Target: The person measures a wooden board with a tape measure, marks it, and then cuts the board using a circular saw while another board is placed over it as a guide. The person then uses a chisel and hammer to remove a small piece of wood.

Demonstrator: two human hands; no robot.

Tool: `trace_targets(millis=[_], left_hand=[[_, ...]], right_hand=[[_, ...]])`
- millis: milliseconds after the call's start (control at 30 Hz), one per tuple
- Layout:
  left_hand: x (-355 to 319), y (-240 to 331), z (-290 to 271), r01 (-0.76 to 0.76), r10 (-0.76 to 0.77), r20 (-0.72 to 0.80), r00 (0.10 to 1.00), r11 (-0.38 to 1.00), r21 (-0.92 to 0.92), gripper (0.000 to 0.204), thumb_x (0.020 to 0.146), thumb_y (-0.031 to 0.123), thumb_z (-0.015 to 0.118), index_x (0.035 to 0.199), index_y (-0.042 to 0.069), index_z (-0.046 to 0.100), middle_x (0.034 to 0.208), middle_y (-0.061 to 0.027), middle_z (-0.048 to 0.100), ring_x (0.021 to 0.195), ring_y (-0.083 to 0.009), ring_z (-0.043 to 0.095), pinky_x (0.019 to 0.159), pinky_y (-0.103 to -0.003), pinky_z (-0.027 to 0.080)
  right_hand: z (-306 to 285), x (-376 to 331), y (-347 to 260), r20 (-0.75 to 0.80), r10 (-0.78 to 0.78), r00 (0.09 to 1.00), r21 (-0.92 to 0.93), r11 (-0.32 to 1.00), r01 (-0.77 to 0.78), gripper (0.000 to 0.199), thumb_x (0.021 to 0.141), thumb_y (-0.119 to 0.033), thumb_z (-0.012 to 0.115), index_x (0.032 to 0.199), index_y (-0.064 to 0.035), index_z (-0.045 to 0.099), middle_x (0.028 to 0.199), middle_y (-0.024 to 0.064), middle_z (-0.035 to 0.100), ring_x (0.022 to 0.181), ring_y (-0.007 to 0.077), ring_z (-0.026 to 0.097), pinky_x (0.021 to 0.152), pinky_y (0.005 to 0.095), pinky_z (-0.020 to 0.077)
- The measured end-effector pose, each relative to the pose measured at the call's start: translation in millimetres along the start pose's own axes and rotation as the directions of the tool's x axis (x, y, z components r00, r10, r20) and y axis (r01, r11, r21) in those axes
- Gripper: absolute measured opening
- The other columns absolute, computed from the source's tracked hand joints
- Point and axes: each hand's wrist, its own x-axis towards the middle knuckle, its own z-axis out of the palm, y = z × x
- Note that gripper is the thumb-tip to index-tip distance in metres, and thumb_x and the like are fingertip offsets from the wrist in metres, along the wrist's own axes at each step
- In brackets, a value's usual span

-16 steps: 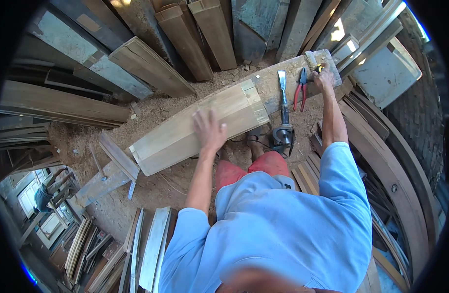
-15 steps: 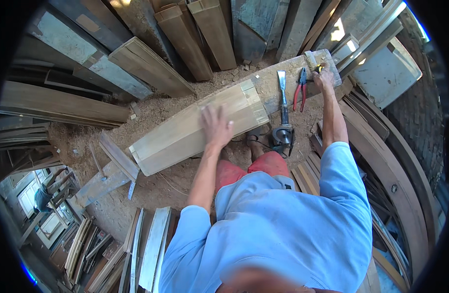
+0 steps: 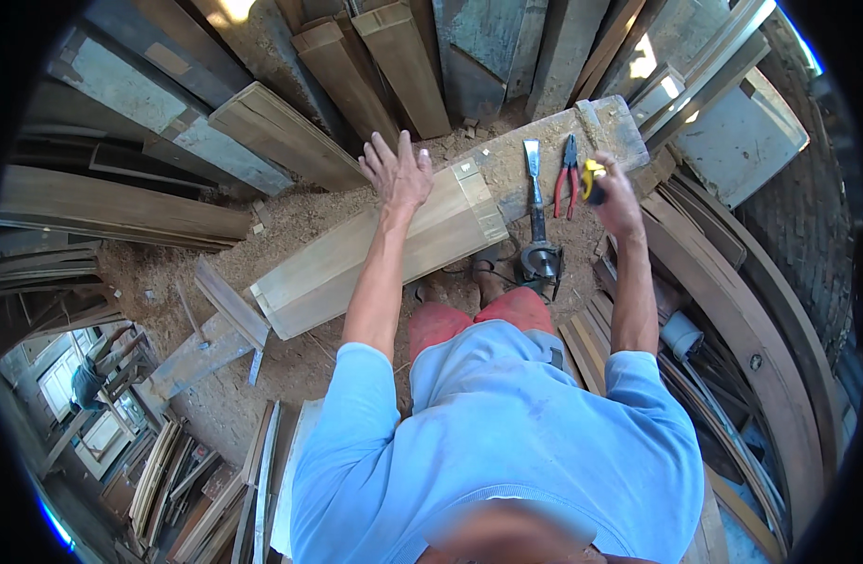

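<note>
My left hand (image 3: 396, 177) is open, fingers spread, over the far edge of a pale wooden panel (image 3: 347, 268) lying aslant on the bench. Whether the palm touches the wood I cannot tell. My right hand (image 3: 619, 202) is closed around what looks like a yellow-and-black tape measure (image 3: 593, 177), raised over the near side of the bench's right end. Just left of it lie red-handled pliers (image 3: 567, 179) and a broad-bladed chisel (image 3: 534, 188) with a dark handle. Below the chisel handle sits a power tool with a round metal guard (image 3: 542, 261).
The dusty bench (image 3: 617, 132) shows at both ends of the panel. Boards (image 3: 403, 66) lean along the far side. Curved timbers (image 3: 732, 301) and a grey cup-like container (image 3: 681, 334) are at right. Stacked strips (image 3: 159, 470) and a distant person (image 3: 88, 385) are at left.
My left hand has slid from the panel's middle to its far edge, fingers spreading. My right hand has lifted the tape measure off the bench's right end and drawn it nearer.
</note>
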Motion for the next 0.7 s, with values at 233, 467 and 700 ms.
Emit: trace_targets(millis=[233, 467, 700], left_hand=[[-104.5, 0.1, -1.8, -0.097, 0.153, 0.353, 0.923, 0.98, -0.172, 0.072, 0.09, 0.034, 0.07, 0.153, 0.008, 0.048, 0.164, -0.031, 0.027, 0.15, -0.0497, 0.027, 0.124, -0.06, 0.021], [-154.7, -4.8, -0.8, -0.139, 0.221, 0.353, 0.909, 0.96, -0.244, 0.071, 0.089, 0.032, 0.075, 0.15, 0.006, 0.051, 0.158, -0.0301, 0.038, 0.146, -0.0455, 0.038, 0.12, -0.054, 0.033], [-160.9, 4.9, -21.9, 0.76, 0.241, 0.722, 0.649, -0.168, -0.628, 0.049, 0.101, 0.03, 0.071, 0.138, 0.001, 0.058, 0.112, -0.0071, 0.072, 0.091, -0.0162, 0.073, 0.079, -0.032, 0.061]], right_hand=[[18.4, 20.7, -3.8, -0.211, -0.228, 0.95, 0.064, 0.967, 0.247, 0.037, 0.102, -0.018, 0.047, 0.139, -0.0101, 0.051, 0.113, 0.0098, 0.066, 0.088, 0.0205, 0.064, 0.076, 0.0369, 0.0553], [49.7, 2.5, -120.5, -0.083, -0.406, 0.91, 0.093, 0.906, 0.413, 0.037, 0.106, -0.025, 0.05, 0.139, -0.0118, 0.054, 0.125, 0.0116, 0.066, 0.097, 0.02, 0.066, 0.081, 0.0353, 0.0574], [183.5, -43.8, -5.8, 0.357, 0.11, 0.928, -0.851, 0.448, 0.274, 0.066, 0.093, -0.014, 0.071, 0.151, -0.0051, 0.043, 0.112, 0.0127, 0.065, 0.101, 0.0227, 0.066, 0.092, 0.0392, 0.0559]])
